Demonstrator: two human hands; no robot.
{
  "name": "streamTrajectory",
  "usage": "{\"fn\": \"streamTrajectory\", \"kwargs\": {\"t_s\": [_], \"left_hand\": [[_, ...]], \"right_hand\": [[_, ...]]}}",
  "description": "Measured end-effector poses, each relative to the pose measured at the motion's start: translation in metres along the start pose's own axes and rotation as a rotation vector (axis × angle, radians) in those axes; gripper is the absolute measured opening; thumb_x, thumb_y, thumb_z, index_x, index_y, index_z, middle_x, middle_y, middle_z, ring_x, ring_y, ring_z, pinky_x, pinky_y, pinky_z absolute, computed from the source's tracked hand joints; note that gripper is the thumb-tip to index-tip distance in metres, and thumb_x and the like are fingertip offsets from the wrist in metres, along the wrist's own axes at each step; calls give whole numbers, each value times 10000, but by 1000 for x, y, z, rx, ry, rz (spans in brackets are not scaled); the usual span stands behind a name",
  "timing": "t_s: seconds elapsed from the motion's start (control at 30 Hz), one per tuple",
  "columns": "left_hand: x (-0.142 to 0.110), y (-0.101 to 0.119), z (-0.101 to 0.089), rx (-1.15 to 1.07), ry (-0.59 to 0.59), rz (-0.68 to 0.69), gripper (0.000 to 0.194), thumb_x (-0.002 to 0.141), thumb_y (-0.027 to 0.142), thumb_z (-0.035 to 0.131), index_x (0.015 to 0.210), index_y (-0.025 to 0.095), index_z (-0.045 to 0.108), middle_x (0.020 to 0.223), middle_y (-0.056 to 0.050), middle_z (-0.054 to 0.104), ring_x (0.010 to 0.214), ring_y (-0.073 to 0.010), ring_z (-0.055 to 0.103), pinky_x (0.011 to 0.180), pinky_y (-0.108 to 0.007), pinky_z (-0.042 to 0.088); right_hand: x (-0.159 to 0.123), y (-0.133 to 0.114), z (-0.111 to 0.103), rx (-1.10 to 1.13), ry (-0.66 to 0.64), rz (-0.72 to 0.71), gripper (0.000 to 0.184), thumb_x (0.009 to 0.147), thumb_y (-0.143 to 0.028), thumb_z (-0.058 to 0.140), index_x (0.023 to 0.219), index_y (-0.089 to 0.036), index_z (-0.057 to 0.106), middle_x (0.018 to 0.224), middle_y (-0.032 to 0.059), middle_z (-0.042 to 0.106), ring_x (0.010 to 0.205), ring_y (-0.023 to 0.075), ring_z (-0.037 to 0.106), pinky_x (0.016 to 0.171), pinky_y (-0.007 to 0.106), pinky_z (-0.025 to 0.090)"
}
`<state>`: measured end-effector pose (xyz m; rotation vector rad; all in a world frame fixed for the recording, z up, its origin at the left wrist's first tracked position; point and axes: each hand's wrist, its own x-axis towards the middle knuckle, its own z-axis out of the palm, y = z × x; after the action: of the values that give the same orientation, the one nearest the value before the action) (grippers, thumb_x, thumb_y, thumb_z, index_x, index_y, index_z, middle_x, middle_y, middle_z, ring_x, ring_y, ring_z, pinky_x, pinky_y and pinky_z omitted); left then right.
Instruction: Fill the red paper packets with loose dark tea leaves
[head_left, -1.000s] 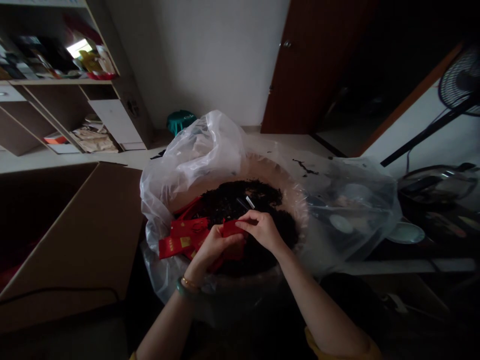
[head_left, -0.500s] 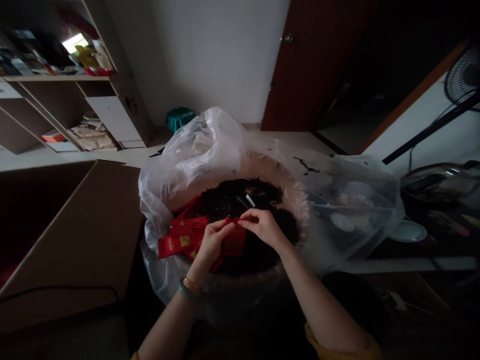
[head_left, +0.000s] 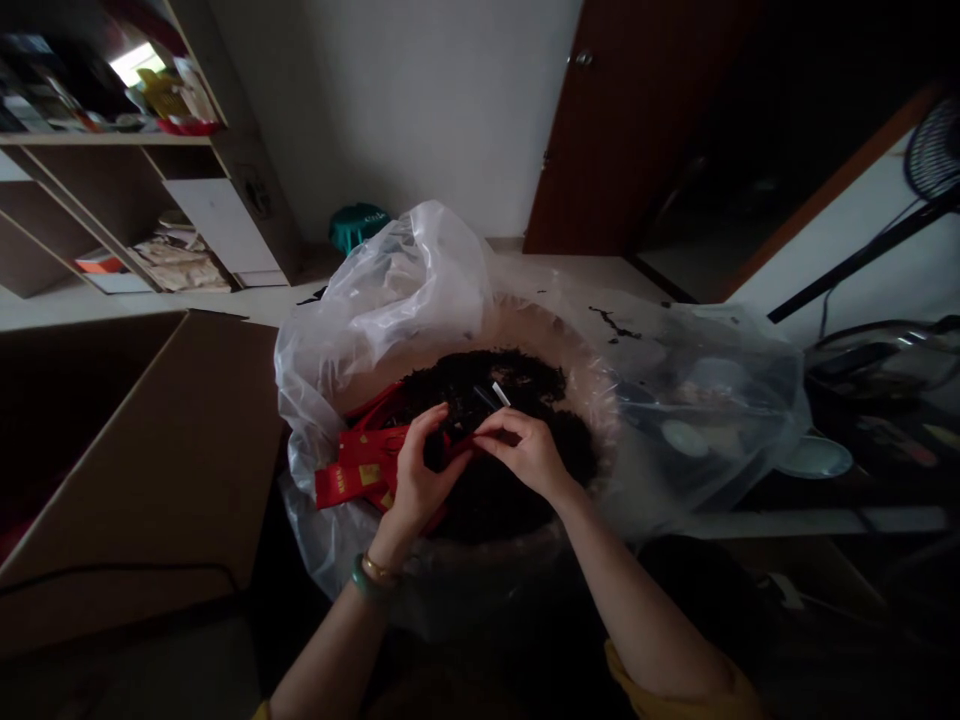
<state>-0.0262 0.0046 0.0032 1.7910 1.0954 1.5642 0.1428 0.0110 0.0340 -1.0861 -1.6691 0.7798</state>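
A round basket [head_left: 570,345] lined with clear plastic [head_left: 390,290] holds a heap of dark loose leaves [head_left: 480,385]. Several red packets [head_left: 360,470] lie on the heap's left side. My left hand [head_left: 420,475] and my right hand [head_left: 525,450] meet over the leaves, both closed on a small red packet [head_left: 459,446] held between them. The left thumb and fingers spread the packet's mouth; the right fingers pinch its edge. A small white and dark object [head_left: 491,395] lies on the leaves just beyond my hands.
A large open cardboard box [head_left: 142,440] stands at the left. Wooden shelves [head_left: 142,170] with papers stand behind it. A brown door [head_left: 622,120] is at the back. A fan [head_left: 934,150], a lidded pot [head_left: 885,360] and dishes sit at the right.
Both hands have lifted slightly and shifted away from me with the red packet. The left fingers have spread, so the packet's mouth now gapes wider.
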Motion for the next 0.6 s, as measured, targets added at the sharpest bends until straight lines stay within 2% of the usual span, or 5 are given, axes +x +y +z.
{"fn": "streamTrajectory", "kwargs": {"t_s": [0.1,0.2,0.3,0.4,0.6], "left_hand": [[2,2,-11,275,-26,225,141,802,212,661,934,205,612,1059,-66,641,989,-198,595,871,-389,492],[10,9,-20,432,-137,302,70,817,235,650,826,190,596,947,-54,645,871,-184,582,787,-352,500],[19,18,-24,532,-339,314,68,824,236,636,794,184,604,938,-60,645,848,-191,572,744,-331,500],[24,26,-26,593,-485,299,77,813,232,645,868,187,614,981,-60,649,871,-199,580,752,-327,501],[23,31,-35,658,-472,223,160,825,311,635,854,171,562,877,-44,649,777,-175,606,698,-294,499]], "right_hand": [[-6,6,5,-26,19,-15,90,786,-278,670,841,-209,689,773,19,673,677,150,623,593,247,499],[-10,6,6,-82,-5,-90,218,811,-235,638,1029,-227,651,927,43,662,696,142,616,568,244,513],[-9,0,3,-177,-68,-267,233,859,-179,567,1074,-241,633,1051,68,626,873,166,624,727,291,545],[-6,-5,-2,-278,-134,-349,146,881,-173,552,981,-225,645,974,61,632,909,171,625,823,314,530],[-7,-9,-12,-405,-199,-325,46,853,-171,611,819,-199,621,907,51,633,830,163,633,762,282,524]]}}
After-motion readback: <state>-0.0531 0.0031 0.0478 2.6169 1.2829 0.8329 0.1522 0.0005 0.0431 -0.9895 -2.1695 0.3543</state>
